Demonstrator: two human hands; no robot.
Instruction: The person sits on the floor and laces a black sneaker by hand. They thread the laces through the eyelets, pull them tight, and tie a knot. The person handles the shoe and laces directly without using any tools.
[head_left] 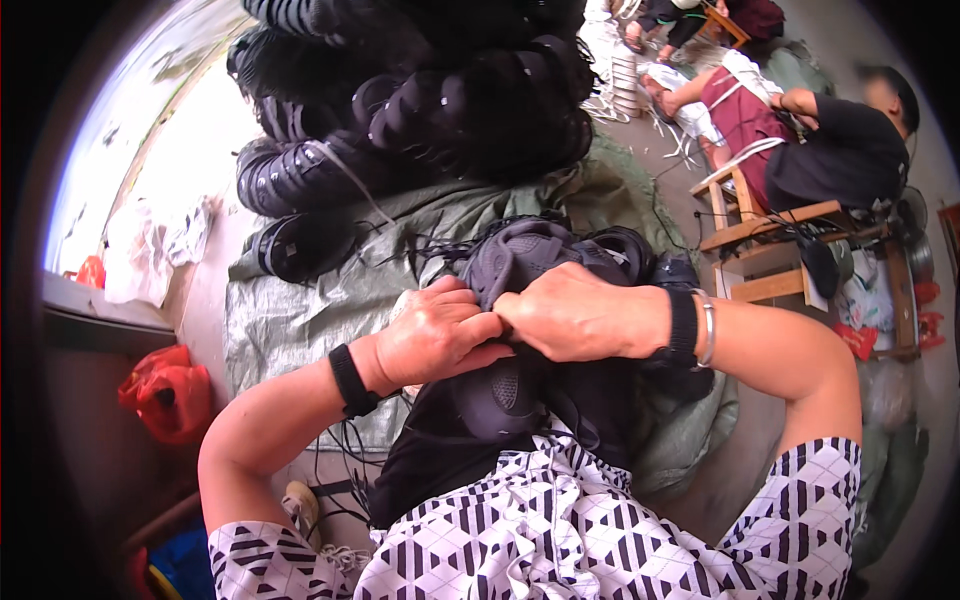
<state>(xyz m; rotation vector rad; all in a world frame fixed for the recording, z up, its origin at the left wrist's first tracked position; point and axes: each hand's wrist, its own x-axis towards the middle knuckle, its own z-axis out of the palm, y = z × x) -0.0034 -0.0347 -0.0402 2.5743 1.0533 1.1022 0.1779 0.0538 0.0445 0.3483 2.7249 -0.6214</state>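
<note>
A dark grey shoe upper (505, 395) with a mesh patch lies across my lap. Over it my two hands meet, fingers pinched closed. My left hand (435, 335) grips its edge from the left, thumb pointing toward the other hand. Knuckles up, my right hand (585, 315) pinches at the same spot; its fingertips are mostly hidden, so any lace between them cannot be made out. Just beyond the hands rests another grey upper (515, 255), with loose black laces around it.
Large stacks of black shoe uppers (420, 110) rise ahead on a green woven sheet (300, 330). One upper (300, 245) lies beside them. A red plastic bag (168, 395) sits at left. On the right, a person (840, 150) sits near a wooden frame (775, 285).
</note>
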